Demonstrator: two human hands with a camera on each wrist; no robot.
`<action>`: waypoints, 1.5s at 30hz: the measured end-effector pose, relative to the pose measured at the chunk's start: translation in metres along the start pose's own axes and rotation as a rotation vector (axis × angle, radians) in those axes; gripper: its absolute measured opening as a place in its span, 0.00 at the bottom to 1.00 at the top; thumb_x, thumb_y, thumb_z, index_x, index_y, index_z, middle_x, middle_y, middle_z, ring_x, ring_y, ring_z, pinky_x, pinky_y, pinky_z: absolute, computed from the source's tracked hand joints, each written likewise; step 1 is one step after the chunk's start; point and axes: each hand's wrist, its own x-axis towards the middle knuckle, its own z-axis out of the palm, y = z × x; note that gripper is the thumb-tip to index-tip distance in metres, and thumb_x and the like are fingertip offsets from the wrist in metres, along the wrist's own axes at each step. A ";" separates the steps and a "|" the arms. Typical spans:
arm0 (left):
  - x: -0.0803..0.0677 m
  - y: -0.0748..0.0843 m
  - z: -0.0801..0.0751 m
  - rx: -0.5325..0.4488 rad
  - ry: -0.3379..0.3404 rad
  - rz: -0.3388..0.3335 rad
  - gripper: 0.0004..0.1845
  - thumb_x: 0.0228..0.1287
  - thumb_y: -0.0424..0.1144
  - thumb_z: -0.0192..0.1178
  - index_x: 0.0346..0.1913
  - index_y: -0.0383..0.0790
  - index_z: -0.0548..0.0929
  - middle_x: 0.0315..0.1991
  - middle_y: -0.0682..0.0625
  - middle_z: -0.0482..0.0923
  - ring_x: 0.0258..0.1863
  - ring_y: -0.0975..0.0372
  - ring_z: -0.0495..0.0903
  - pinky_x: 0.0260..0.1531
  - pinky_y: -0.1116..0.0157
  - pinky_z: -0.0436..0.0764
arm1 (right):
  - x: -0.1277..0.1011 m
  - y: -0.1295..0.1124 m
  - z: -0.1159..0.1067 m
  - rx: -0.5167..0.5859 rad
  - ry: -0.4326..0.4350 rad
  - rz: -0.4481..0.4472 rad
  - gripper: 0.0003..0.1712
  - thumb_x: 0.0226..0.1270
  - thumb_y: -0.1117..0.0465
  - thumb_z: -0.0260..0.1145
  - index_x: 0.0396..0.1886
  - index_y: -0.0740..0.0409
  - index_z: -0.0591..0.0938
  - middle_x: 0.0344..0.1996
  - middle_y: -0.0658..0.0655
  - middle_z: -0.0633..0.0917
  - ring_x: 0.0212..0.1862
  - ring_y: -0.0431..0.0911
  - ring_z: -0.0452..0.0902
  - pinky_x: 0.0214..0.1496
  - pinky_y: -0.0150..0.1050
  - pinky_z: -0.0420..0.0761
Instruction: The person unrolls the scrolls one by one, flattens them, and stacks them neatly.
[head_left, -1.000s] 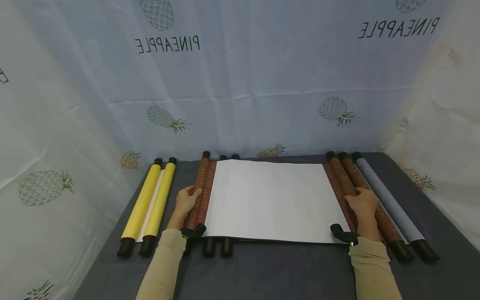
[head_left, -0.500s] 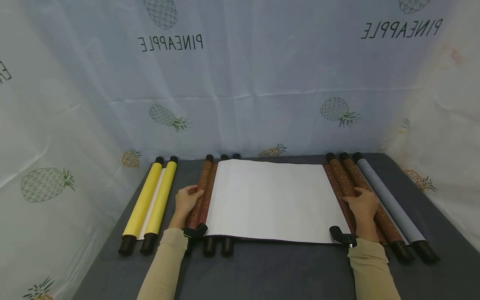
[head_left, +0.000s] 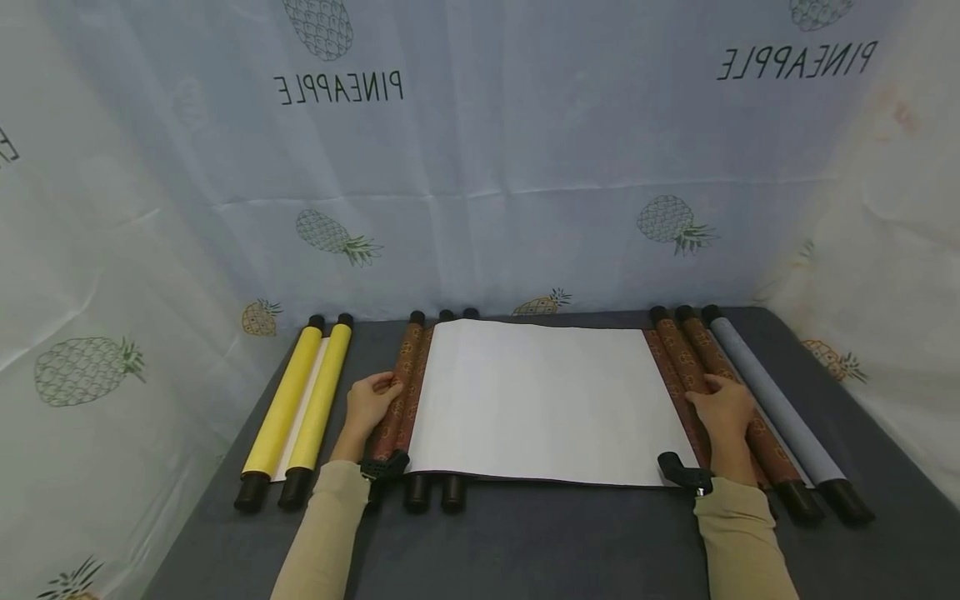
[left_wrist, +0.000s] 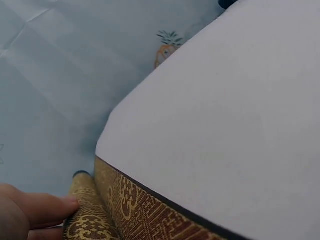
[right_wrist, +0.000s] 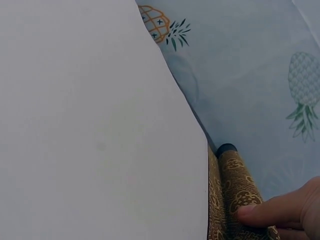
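Resting on either end of an unrolled scroll, the two hands frame the head view: the left hand curls over the left brown brocade roller, and the right hand curls over the right brown brocade roller. Between them the white scroll sheet lies flat and wide open on the dark bench. By that lie, the spreading looks done or nearly so, and any rolling-up has not begun. A yellow scroll lies well left of the left hand, partly opened; a grey scroll lies just beside the right-hand brown rollers. Two black roller ends stick out under the sheet's near edge. A pineapple-print cloth hangs behind.

From the left wrist, fingertips press the side of the patterned gold-brown roller, next to the brocade border and the white sheet.

From the right wrist, one fingertip lies across the patterned roller, whose black end cap points at the cloth; the white sheet fills the left.
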 end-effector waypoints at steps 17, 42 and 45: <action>-0.008 0.006 -0.042 0.014 -0.025 0.014 0.20 0.70 0.33 0.53 0.60 0.26 0.74 0.57 0.29 0.77 0.58 0.42 0.78 0.57 0.51 0.78 | -0.015 -0.036 0.002 0.148 -0.002 -0.164 0.23 0.64 0.66 0.61 0.57 0.75 0.75 0.54 0.76 0.79 0.58 0.68 0.73 0.65 0.59 0.66; -0.025 -0.034 -0.160 0.077 -0.126 -0.176 0.33 0.72 0.45 0.51 0.67 0.20 0.61 0.61 0.26 0.71 0.33 0.77 0.80 0.42 0.68 0.84 | -0.187 -0.172 0.126 0.514 -0.882 -0.530 0.15 0.61 0.68 0.65 0.45 0.75 0.81 0.36 0.71 0.86 0.34 0.48 0.85 0.34 0.32 0.84; -0.027 -0.041 -0.168 0.098 -0.130 -0.255 0.39 0.69 0.49 0.55 0.70 0.22 0.57 0.65 0.24 0.63 0.47 0.55 0.82 0.52 0.59 0.81 | -0.201 -0.181 0.132 0.582 -1.003 -0.473 0.17 0.62 0.68 0.63 0.48 0.77 0.79 0.39 0.74 0.85 0.36 0.53 0.86 0.38 0.37 0.86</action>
